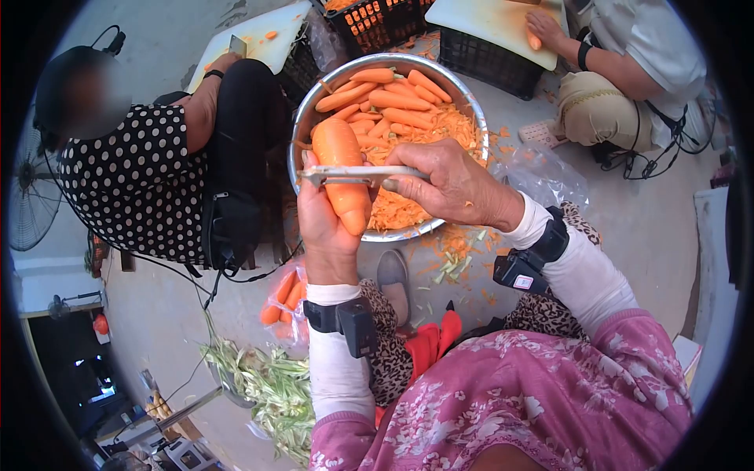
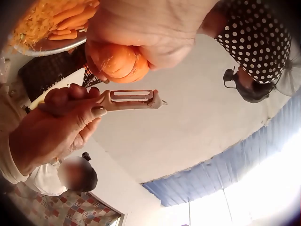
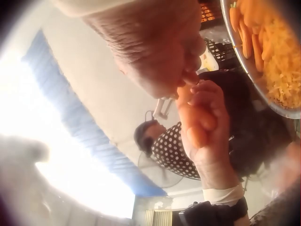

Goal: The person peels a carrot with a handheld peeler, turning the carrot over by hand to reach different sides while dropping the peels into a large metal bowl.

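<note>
My left hand point(image 1: 323, 239) holds a thick orange carrot point(image 1: 336, 145) from beneath, its narrow end pointing toward me. In my right hand point(image 1: 459, 184) is a pale-handled peeler point(image 1: 377, 170), which crosses over the carrot in the head view. The left wrist view shows the slotted blade of the peeler point(image 2: 134, 95) facing the carrot's rounded end point(image 2: 120, 66), with a gap between them. Both hands are above the near side of a metal basin point(image 1: 424, 228). Several whole carrots point(image 1: 400, 100) lie in it on a heap of orange peelings point(image 1: 397, 210).
A plastic bag of carrots point(image 1: 289, 302) and pale leafy scraps point(image 1: 263, 385) lie on the floor at my left. A clear plastic bag point(image 1: 550, 177) sits right of the basin. Beyond, two people work at white cutting boards point(image 1: 487, 23), one board on a black crate point(image 1: 487, 67).
</note>
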